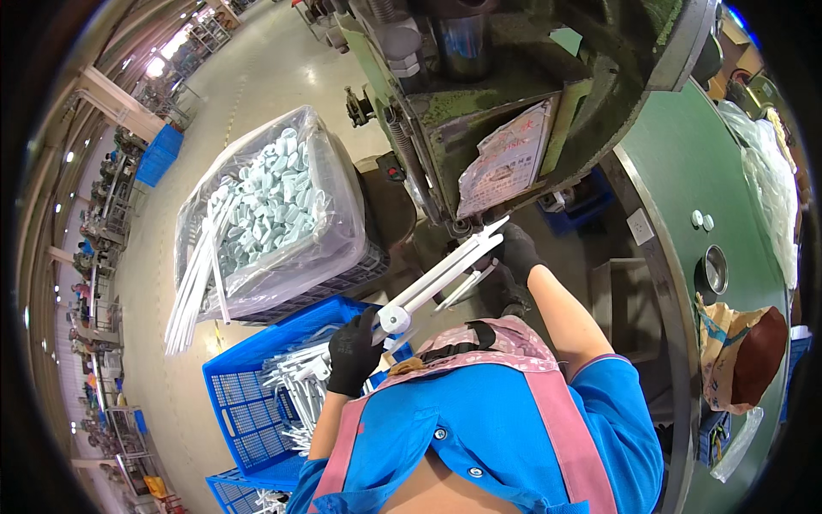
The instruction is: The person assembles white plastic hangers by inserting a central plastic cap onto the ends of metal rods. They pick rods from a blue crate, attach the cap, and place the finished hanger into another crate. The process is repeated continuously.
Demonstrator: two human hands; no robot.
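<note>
Across the front of my body I hold a white part (445, 272) made of long slim bars that meet at a round pivot piece (395, 319). My left hand (349, 349), in a dark glove, is closed on it next to the pivot. Also dark-gloved, my right hand (516, 251) is closed around the far end of the bars, just below the tool head (462, 227) of a green press machine (479, 111). Another thin white bar (467, 287) hangs beneath the part; whether it is joined is hard to tell.
Left of the press, a plastic-lined crate (342, 283) holds many pale caps (265, 188), with long white strips (195, 283) across its edge. A blue basket (248, 420) with white bar parts (300, 385) stands by my left arm. The green-topped table (676, 163) curves along my right.
</note>
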